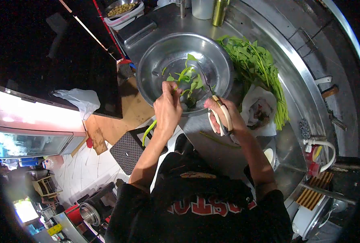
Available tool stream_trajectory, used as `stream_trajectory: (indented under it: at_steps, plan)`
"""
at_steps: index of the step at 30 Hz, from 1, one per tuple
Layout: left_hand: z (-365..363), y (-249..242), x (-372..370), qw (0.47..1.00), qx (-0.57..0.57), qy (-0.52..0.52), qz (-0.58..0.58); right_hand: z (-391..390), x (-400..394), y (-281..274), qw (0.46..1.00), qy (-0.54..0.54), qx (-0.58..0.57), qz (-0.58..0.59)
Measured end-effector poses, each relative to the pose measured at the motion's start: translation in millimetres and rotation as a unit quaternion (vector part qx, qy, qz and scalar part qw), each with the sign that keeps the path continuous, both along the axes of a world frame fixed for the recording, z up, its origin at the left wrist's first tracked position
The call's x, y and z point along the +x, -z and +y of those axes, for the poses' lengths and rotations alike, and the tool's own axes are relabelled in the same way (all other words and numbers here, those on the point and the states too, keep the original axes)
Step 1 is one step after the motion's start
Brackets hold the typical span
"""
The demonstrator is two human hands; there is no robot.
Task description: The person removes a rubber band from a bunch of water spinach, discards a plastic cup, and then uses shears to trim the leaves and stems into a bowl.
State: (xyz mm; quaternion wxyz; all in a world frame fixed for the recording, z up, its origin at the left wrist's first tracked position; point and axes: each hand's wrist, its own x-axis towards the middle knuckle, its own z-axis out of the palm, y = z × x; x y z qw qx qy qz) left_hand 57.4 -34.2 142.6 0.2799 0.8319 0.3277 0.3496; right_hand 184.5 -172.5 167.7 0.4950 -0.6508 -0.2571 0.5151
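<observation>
Left hand (168, 111): closed around a leafy green stem (187, 77), held over the near rim of the steel bowl (155, 52); the stalk's end hangs out below the fist toward 7 o'clock
Right hand (224, 115): fingers shut through the pale handles of the scissors (216, 109), blades pointing to 11 o'clock into the leaves
Bowl: centre of the counter (228, 154), a few cut leaves inside
Greens bundle (257, 69): lies at 2 o'clock from the bowl, just beside it
White bag (261, 111): at 3 o'clock from the right hand
</observation>
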Motion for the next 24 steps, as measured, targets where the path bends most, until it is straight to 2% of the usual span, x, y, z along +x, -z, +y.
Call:
stream_trajectory:
  at_steps: [3, 5, 7, 9, 12, 19, 24]
  plan:
    - [9.9, 8.0, 2.5, 0.999, -0.003, -0.017, -0.045, -3.9, -4.1, 2.9, 1.000, -0.003, 0.007, 0.007]
    - [15.0, 12.7, 2.8, 0.983, -0.139, -0.007, -0.116, -4.2, -7.5, 1.2, 1.000, -0.019, -0.006, 0.006]
    - [12.3, 7.6, 3.0, 0.983, -0.147, -0.003, -0.113, -2.5, -11.8, -4.6, 0.998, -0.048, -0.031, -0.029]
    - [6.7, 0.5, 1.9, 0.999, -0.021, -0.017, -0.018, -2.2, -11.8, 0.3, 0.998, -0.058, -0.012, -0.014]
    - [4.5, 2.5, 5.0, 1.000, 0.024, -0.008, -0.017, 3.1, -10.3, 4.2, 0.996, -0.069, -0.033, -0.042]
    - [9.4, 4.4, 4.0, 0.999, 0.041, -0.027, -0.015, 2.9, -10.3, -0.3, 0.998, -0.056, -0.027, -0.029]
    - [4.8, 4.9, 4.4, 0.998, 0.061, 0.003, 0.002, 6.1, -10.8, 1.3, 0.997, -0.062, -0.018, -0.051]
